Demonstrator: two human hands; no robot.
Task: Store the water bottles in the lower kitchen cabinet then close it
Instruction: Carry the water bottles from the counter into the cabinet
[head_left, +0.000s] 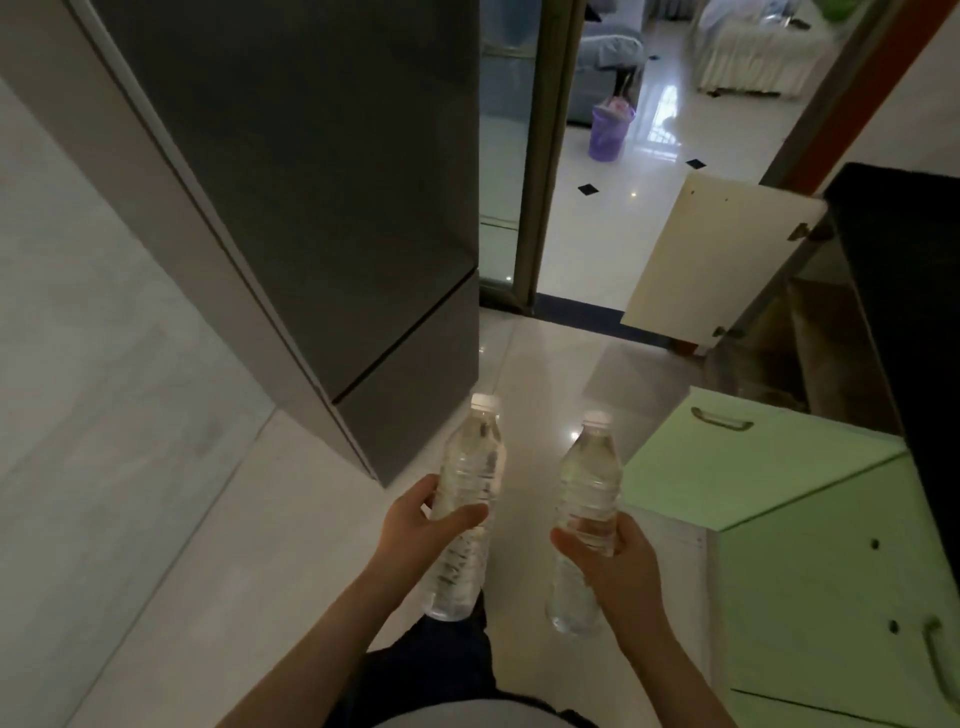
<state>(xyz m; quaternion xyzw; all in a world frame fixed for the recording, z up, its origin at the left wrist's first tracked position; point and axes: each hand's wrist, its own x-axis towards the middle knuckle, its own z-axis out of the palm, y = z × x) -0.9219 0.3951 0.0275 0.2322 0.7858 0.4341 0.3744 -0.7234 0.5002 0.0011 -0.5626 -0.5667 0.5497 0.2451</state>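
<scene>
Two bottles are held, one in each hand, above the floor at about 6 o'clock in the view. The left grip is clamped round the middle of the left bottle, thumb across the front and fingers behind. The right grip is wrapped round the lower middle of the right bottle, thumb on its left side. Both bottles are clear, hold water and carry white caps. They tilt with caps toward 12 o'clock and bases toward the person. They are near one another but apart, the left cap a little higher in the view. Neither touches the floor or the cabinet.

The cabinet lies at 2 o'clock from the bottles, under the black desk. Its inside is dark, and what lies in it cannot be told. A cream door stands swung out at the cabinet's 10 o'clock side, with hinges showing on its right edge. A green door with a metal handle juts out at 3 o'clock of the right bottle, near it. More green fronts, one with a handle, run toward 5 o'clock.

A dark grey fridge fills the view from 10 to 12 o'clock. Past it, at 12 o'clock, a doorway opens onto a bright tiled room with a purple bin and a grey sofa. The person's dark trousers show at 6 o'clock.
</scene>
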